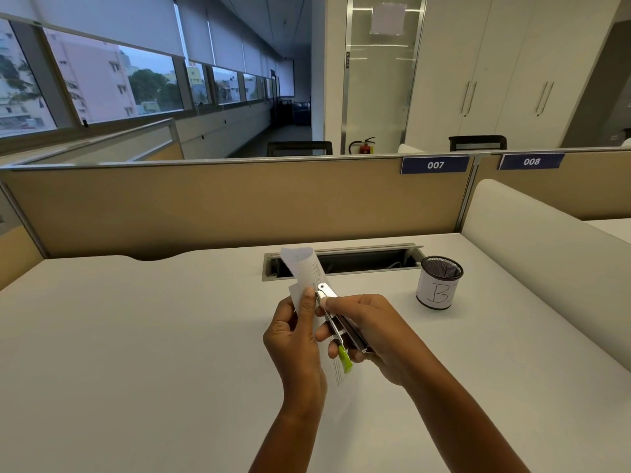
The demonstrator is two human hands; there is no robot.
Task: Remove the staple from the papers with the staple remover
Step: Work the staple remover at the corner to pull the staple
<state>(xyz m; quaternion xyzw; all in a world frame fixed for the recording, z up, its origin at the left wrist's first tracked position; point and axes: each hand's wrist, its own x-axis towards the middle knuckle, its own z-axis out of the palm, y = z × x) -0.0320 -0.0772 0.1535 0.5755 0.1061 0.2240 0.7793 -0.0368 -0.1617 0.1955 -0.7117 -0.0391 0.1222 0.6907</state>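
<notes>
My left hand (295, 331) holds a small stack of white printed papers (305, 269) upright above the desk, thumb pressed on the near edge. My right hand (367, 331) grips a metal staple remover (336, 320) with a green tip at its near end. Its metal jaw touches the papers' right edge just beside my left thumb. The staple itself is too small to make out. Part of the papers shows below the tool, behind my fingers.
A black mesh pen cup (438, 283) with a white label stands on the white desk (136, 353) to the right. An open cable tray slot (358, 261) lies behind the papers. A tan partition (222, 206) closes the far side; a white divider (532, 233) stands at right.
</notes>
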